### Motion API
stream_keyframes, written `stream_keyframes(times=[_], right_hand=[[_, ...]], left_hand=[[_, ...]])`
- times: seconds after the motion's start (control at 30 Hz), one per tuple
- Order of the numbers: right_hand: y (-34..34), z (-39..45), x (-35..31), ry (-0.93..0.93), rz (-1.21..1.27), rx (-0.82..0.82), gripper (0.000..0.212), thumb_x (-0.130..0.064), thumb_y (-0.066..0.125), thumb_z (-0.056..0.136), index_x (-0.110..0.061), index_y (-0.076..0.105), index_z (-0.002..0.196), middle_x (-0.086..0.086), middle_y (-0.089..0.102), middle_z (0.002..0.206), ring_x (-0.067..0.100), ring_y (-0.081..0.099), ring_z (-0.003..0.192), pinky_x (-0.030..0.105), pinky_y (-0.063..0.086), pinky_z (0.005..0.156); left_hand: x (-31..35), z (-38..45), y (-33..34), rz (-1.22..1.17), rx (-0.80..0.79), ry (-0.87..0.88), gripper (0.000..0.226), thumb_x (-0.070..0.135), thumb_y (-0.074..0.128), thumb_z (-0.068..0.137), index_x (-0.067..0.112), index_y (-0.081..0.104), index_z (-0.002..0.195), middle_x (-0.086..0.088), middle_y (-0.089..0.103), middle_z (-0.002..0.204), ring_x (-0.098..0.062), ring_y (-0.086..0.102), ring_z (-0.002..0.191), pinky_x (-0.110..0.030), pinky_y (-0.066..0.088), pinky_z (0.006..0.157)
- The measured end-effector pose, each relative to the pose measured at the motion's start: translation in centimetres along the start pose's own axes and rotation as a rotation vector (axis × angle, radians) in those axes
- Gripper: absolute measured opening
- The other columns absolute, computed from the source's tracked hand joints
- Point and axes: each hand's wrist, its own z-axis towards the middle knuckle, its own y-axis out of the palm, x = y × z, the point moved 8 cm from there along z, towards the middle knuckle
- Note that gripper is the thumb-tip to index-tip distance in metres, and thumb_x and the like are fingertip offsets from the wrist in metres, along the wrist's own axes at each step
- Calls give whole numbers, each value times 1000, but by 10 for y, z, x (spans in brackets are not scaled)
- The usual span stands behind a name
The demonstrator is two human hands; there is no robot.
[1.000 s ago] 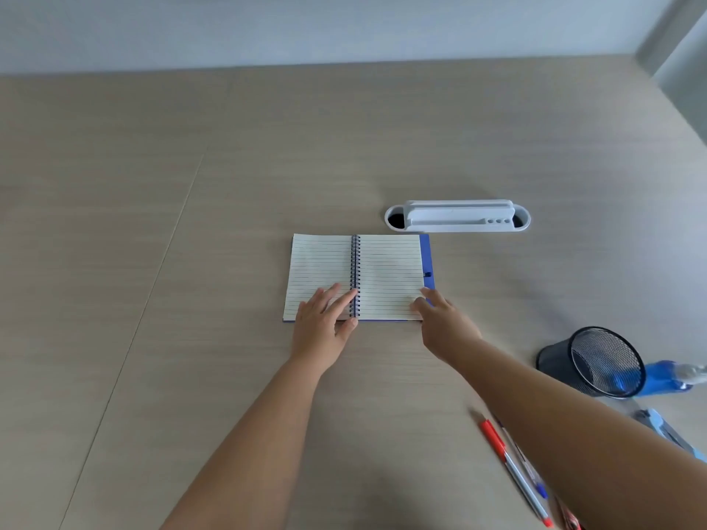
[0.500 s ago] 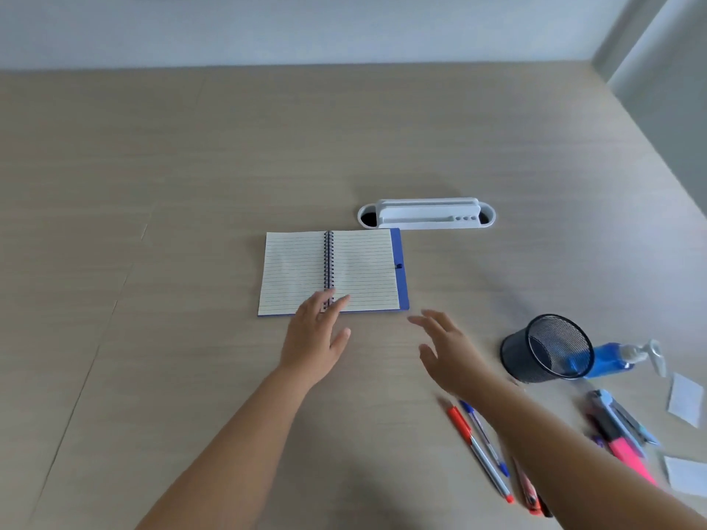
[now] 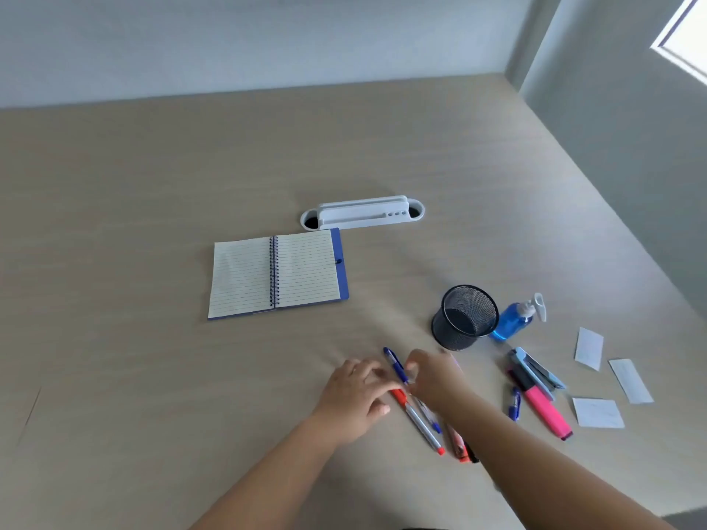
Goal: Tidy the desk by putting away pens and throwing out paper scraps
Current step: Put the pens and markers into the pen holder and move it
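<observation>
1. Wood-look desk point(image 3: 153, 223) set vs. a pale wall; open notebook point(image 3: 275, 275) mid-desk, white tray point(image 3: 363, 213) just beyond it.
2. Step in hand, I judge: gathering pens. Both hands meet over the near cluster, w/ the mesh cup point(image 3: 465, 317) up and to the right, still looking empty.
3. Left hand point(image 3: 355, 395) has fingertips on the red pen point(image 3: 419, 422), curled but not clearly closed round it; can't tell if it grips. Right hand point(image 3: 432, 380) pinches at the blue pen point(image 3: 396, 365), whose tip pokes out on the far side between the hands; grip looks likely, not certain.
4. More pens lie under/near the right wrist, partly hidden, incl. an orange one point(image 3: 457, 443).
5. Further right: pink marker point(image 3: 543, 409), small blue pen point(image 3: 514, 405), stapler point(image 3: 535, 371), blue bottle point(image 3: 514, 319).
6. Paper scraps point(image 3: 597, 413) at far right, well apart from both hands, untouched.
7. Next calls for: firm pinch, lift, carry right to cup, drop tip-down; scraps after.
</observation>
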Motion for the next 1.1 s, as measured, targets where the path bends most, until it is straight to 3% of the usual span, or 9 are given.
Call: stream_keyframes(times=[0.13,0.3,0.4,0.47,0.6,0.67,0.77,0.97,1.1], right_hand=[[0,-2,2,40,14,-23,33,-11,61,75,-16,60,107,7,69,94,28,65,91,26,47,66],[-19,-16,6,94,362,4,39,-15,73,68,-17,68,107,-5,60,70,15,57,62,22,45,58],[-73,-32,6,26,533,168,21,-12,70,72,-18,71,92,-6,60,65,11,53,57,24,44,59],[-118,-44,16,1,635,328,15,-9,69,74,-20,65,84,-7,59,65,10,52,58,23,42,59],[-166,-45,40,-16,613,498,6,-7,62,80,-10,63,85,-9,60,67,23,61,69,28,45,63],[-165,-38,46,-24,555,503,11,-5,56,83,-12,64,86,-12,62,66,28,62,76,31,47,75],[-147,-27,56,-10,418,460,16,-9,50,88,-11,65,93,6,69,71,32,58,80,37,48,85],[-124,-43,72,-26,400,380,40,-20,57,90,-16,52,130,7,68,81,27,60,82,30,44,69],[-81,-55,94,28,323,201,44,-21,69,82,-21,44,118,10,66,79,25,63,70,38,53,65]], left_hand=[[-8,-13,-6,36,27,-52,21,42,54,78,35,57,97,8,58,112,-24,52,96,-41,51,78],[-12,-35,-7,-123,23,-99,22,35,49,84,21,61,95,2,63,98,-17,53,88,-33,47,77],[-7,-44,-18,-329,45,-213,9,24,59,88,20,63,95,12,55,80,1,46,71,-18,37,66],[-2,-42,-29,-480,102,-301,8,19,67,85,23,65,91,9,59,73,-1,52,66,-15,40,63],[17,-18,-71,-733,296,-395,15,15,72,83,28,69,92,5,71,86,-11,66,78,-24,51,73],[30,-1,-101,-737,408,-383,15,15,71,86,28,67,94,8,71,87,-6,64,78,-15,48,72],[51,26,-144,-689,562,-333,20,15,69,88,26,62,103,13,68,90,1,59,78,-7,43,71],[75,79,-158,-584,648,-311,22,12,68,87,20,59,106,20,63,90,12,58,79,-1,40,69],[82,107,-131,-528,565,-320,17,16,68,86,22,59,99,15,65,89,7,61,78,-16,48,74]])
